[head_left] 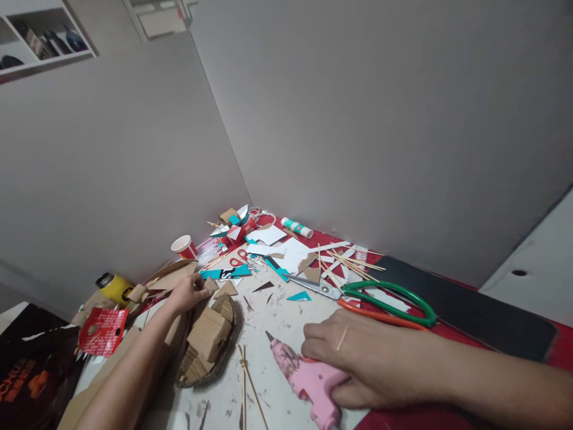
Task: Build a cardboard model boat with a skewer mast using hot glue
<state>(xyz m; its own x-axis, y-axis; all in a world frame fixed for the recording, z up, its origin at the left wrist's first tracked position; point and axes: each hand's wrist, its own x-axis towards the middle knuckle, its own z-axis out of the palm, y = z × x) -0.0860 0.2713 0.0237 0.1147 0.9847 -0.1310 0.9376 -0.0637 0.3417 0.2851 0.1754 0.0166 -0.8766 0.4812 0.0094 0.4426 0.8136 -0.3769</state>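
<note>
Tabletop (277, 313), pale and smudged, fills the lower centre of the frame, with red cloth (403, 420) showing at lower right; grey walls (358, 119) meet in a corner behind, and a shelf (49, 36) occupies the upper left. My left arm reaches in from the lower left, the left hand (188, 294) bent, its fingers gathered at a small cardboard piece (210, 286); whether they pinch it I cannot tell. My right hand (353, 352), palm down, curls around the pink glue gun (298, 373), lower centre. Between both hands: cardboard boat shape (208, 334), left of centre
</note>
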